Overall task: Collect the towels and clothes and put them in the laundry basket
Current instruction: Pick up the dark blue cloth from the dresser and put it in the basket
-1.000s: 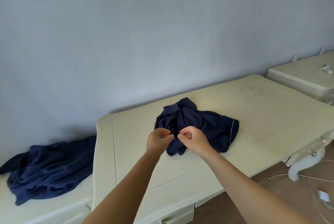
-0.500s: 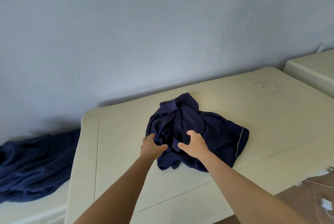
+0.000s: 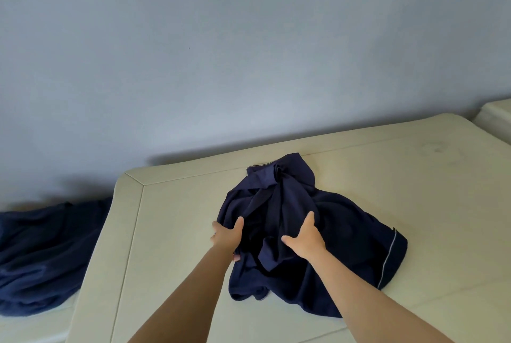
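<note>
A crumpled navy garment with thin white piping point(image 3: 345, 226) lies on the cream dresser top point(image 3: 177, 221). My left hand point(image 3: 226, 237) rests at the garment's left edge, thumb spread, fingers partly tucked under the cloth. My right hand point(image 3: 304, 237) lies flat on the middle of the garment with fingers apart, holding nothing. A second dark blue cloth, thick like a towel point(image 3: 41, 254), is heaped on a lower surface to the left. No laundry basket is in view.
A plain grey-blue wall point(image 3: 249, 52) stands right behind the dresser. Another cream piece of furniture point(image 3: 497, 115) adjoins at the far right. The lower cream surface point(image 3: 33, 326) under the blue towel sits beside the dresser's left end.
Both hands went from closed fists just in front of the garment to spread fingers laid on it. The camera has come closer and swung left, so the right-hand furniture has nearly left the view.
</note>
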Demonstrator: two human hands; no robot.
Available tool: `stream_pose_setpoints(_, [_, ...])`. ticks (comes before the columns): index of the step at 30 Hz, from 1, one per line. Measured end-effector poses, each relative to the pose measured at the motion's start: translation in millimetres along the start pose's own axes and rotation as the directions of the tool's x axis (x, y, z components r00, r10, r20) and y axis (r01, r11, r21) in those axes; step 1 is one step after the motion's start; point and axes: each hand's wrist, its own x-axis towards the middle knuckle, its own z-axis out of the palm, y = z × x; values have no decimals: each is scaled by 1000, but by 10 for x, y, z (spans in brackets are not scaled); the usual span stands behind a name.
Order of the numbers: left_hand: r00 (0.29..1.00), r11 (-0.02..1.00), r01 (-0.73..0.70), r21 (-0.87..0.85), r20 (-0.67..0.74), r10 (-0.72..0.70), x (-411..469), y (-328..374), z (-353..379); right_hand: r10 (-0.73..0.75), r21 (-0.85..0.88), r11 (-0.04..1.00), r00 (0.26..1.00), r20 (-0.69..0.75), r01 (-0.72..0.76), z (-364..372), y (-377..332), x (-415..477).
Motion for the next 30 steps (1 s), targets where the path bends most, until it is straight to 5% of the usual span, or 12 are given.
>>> stream_pose_setpoints(7, [995,974,91,-205,56,-82,46,77,24,-12,-20,1000,1000,26,12,-5,-40,133])
stream_pose_setpoints(17, [924,919,-378,-114,19,383,-258,532,16,-163,141,977,986,24,158,-213,-371,55])
stream_pose_setpoints(26, [699,697,-715,54,40,714,-794,1048,-232,-330,163,931,944,-12,328,-685,-779,-248])
stream_pose_setpoints(30, [545,531,-838,125,158,823,-1093,1320,-468,-569,11,819,814,-117,574,-965,-1112,-456])
